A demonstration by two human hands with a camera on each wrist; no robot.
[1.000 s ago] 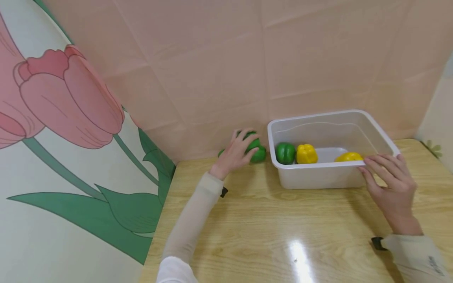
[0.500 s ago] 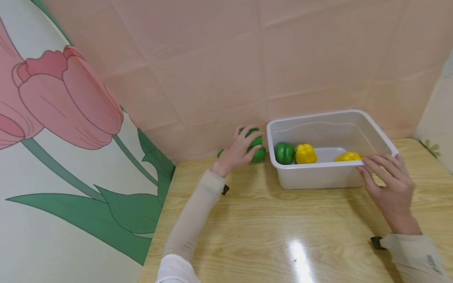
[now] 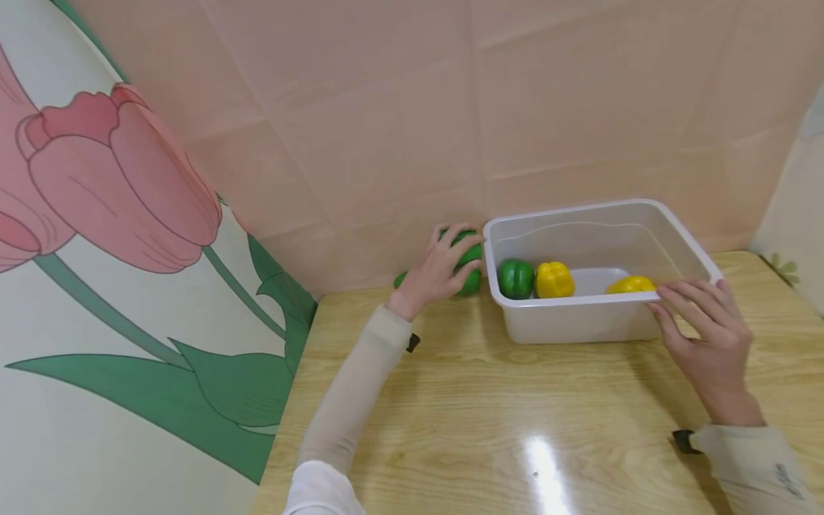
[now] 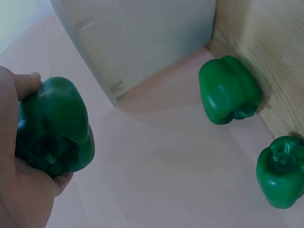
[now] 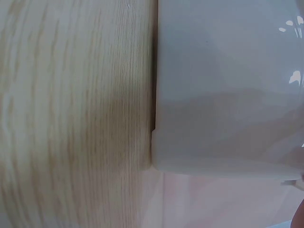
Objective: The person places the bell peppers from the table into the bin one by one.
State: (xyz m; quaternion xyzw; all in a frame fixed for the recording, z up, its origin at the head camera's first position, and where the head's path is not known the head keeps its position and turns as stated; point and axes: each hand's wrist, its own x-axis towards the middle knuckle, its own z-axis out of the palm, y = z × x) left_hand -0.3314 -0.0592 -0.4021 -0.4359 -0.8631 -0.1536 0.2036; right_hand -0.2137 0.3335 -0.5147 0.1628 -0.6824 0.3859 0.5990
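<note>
My left hand (image 3: 433,275) grips a green bell pepper (image 4: 56,126), lifted off the table just left of the white tub (image 3: 582,303). In the left wrist view two more green peppers lie below, one (image 4: 229,90) near the tub and another (image 4: 282,171) farther off; in the head view the left hand partly hides them. My right hand (image 3: 711,336) holds the tub's front right rim between thumb and fingers. Inside the tub are a green pepper (image 3: 516,279) at the left, a yellow pepper (image 3: 555,280) beside it, and a second yellow one (image 3: 632,285) farther right, partly behind the front rim.
The tub stands at the back of a wooden table (image 3: 476,415), close to a wall covered in pinkish cloth (image 3: 386,143). On the left a wall panel with painted tulips (image 3: 129,179) meets the table's edge.
My left hand has moved slightly up and to the right, toward the tub, with the green pepper in it. The right hand keeps its hold on the rim.
</note>
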